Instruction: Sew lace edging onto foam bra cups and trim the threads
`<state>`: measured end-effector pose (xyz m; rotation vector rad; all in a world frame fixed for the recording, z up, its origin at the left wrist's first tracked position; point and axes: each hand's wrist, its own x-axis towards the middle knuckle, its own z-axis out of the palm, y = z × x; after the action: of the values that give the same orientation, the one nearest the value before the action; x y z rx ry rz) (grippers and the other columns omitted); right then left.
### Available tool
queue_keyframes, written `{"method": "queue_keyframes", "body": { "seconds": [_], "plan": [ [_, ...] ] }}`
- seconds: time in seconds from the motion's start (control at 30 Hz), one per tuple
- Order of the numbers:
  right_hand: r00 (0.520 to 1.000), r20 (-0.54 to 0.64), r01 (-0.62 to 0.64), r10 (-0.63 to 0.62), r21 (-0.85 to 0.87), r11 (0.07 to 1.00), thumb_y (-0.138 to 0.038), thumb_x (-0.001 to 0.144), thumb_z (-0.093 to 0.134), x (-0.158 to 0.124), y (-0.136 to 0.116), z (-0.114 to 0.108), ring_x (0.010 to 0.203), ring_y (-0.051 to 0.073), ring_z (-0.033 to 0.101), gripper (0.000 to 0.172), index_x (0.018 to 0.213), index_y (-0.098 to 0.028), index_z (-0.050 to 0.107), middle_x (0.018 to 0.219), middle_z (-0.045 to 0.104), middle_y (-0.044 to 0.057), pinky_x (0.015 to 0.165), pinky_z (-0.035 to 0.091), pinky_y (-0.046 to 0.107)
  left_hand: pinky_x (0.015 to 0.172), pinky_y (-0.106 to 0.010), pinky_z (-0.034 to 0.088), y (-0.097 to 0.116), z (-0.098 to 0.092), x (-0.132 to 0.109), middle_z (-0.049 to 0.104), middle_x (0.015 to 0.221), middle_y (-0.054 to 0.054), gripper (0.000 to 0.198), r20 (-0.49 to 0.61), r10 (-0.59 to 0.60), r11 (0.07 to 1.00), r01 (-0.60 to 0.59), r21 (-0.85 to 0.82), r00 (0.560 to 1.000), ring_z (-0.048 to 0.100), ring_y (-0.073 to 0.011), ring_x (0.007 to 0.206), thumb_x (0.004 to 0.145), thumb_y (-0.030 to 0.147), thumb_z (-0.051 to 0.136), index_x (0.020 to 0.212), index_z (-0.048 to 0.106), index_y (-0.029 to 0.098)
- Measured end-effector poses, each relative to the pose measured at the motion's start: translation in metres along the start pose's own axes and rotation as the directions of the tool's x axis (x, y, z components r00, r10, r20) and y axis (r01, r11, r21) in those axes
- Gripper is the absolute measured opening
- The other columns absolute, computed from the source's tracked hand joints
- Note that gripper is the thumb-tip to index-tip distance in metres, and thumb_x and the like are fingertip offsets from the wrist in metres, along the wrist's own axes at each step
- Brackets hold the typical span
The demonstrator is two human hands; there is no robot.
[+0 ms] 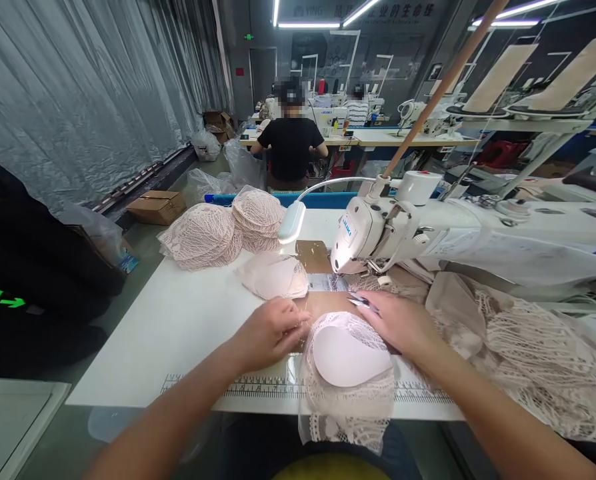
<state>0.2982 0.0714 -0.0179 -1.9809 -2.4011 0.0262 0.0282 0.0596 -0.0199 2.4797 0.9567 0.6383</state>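
Note:
My right hand point(397, 321) is closed on a small pair of thread snips point(362, 303), whose blades point left toward the needle area of the white sewing machine point(363, 230). My left hand point(278, 328) is closed, fingertips pressed together over the brown plate; whatever they pinch is too small to make out. Between the hands, a lace bra cup point(351, 357) with a smooth pale pad lies at the table's front edge, its lace hanging over. Just beyond my left hand rests another lace cup point(278, 277), beside the metal needle plate point(323, 283).
Stacked lace cups point(201, 233) stand at the back left of the white table point(143, 333). A heap of beige lace pieces point(523, 347) covers the right side. A small lamp point(292, 221) overhangs the middle. A person in black point(292, 150) sits ahead; a cardboard box point(157, 207) is on the floor.

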Motion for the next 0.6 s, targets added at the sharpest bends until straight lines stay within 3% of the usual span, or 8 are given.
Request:
{"method": "queue_keyframes", "body": {
  "seconds": [0.13, 0.2, 0.3, 0.43, 0.5, 0.6],
  "plan": [
    [0.997, -0.074, -0.020, 0.006, -0.191, 0.981, -0.026, 0.087, 0.044, -0.008, 0.045, 0.011, 0.091, 0.029, 0.060, 0.033, 0.109, -0.014, 0.066, 0.097, 0.069, 0.013, 0.069, 0.046, 0.036, 0.078, -0.033, 0.044, -0.028, -0.017, 0.015, 0.059, 0.097, -0.009, 0.029, -0.144, -0.031, 0.998, 0.039, 0.050, 0.989, 0.052, -0.0202, 0.092, 0.090, 0.020, 0.042, 0.110, 0.062, 0.020],
    [0.995, -0.096, 0.002, -0.018, -0.165, 0.986, -0.026, 0.087, 0.044, -0.009, 0.052, 0.011, 0.095, 0.030, 0.059, 0.033, 0.108, -0.013, 0.066, 0.101, 0.067, 0.013, 0.072, 0.046, 0.037, 0.085, -0.036, 0.043, -0.044, -0.014, 0.029, 0.056, 0.113, -0.011, 0.028, -0.120, -0.021, 0.992, 0.036, 0.125, 0.993, 0.051, -0.0222, 0.102, 0.089, 0.020, 0.043, 0.106, 0.065, 0.020],
    [0.990, -0.119, 0.075, -0.070, 0.038, 0.996, -0.029, 0.091, 0.039, -0.008, 0.039, 0.003, 0.094, 0.025, 0.061, 0.034, 0.110, -0.017, 0.065, 0.109, 0.066, 0.010, 0.071, 0.048, 0.034, 0.088, -0.042, 0.041, -0.055, 0.000, 0.049, 0.054, 0.122, -0.010, 0.025, 0.021, -0.027, 0.972, 0.021, 0.233, 0.999, 0.049, -0.0264, 0.106, 0.087, 0.027, 0.048, 0.104, 0.066, 0.023],
    [0.946, -0.149, 0.320, -0.287, 0.317, 0.893, -0.025, 0.091, 0.040, 0.001, 0.006, -0.007, 0.100, 0.018, 0.059, 0.030, 0.108, -0.019, 0.063, 0.112, 0.064, 0.006, 0.084, 0.045, 0.028, 0.084, -0.042, 0.042, -0.042, 0.019, 0.069, 0.057, 0.118, -0.008, 0.029, 0.101, -0.037, 0.943, 0.001, 0.333, 0.994, 0.049, -0.0273, 0.100, 0.087, 0.036, 0.048, 0.109, 0.064, 0.025],
    [0.917, -0.126, 0.399, -0.380, 0.337, 0.853, -0.021, 0.090, 0.039, 0.010, -0.006, -0.007, 0.096, 0.018, 0.058, 0.029, 0.110, -0.019, 0.061, 0.107, 0.064, 0.006, 0.082, 0.044, 0.027, 0.082, -0.040, 0.043, -0.034, 0.023, 0.077, 0.058, 0.114, -0.009, 0.032, 0.123, -0.031, 0.941, -0.013, 0.338, 0.992, 0.050, -0.0264, 0.097, 0.087, 0.038, 0.048, 0.111, 0.062, 0.023],
    [0.913, -0.070, 0.406, -0.401, 0.229, 0.885, -0.019, 0.089, 0.039, 0.023, -0.014, 0.004, 0.088, 0.019, 0.058, 0.028, 0.105, -0.019, 0.062, 0.097, 0.062, 0.008, 0.075, 0.042, 0.029, 0.081, -0.038, 0.044, -0.030, 0.024, 0.086, 0.060, 0.107, -0.010, 0.035, 0.155, -0.027, 0.951, -0.023, 0.310, 0.987, 0.052, -0.0250, 0.093, 0.085, 0.041, 0.050, 0.110, 0.061, 0.019]
  ]
}}
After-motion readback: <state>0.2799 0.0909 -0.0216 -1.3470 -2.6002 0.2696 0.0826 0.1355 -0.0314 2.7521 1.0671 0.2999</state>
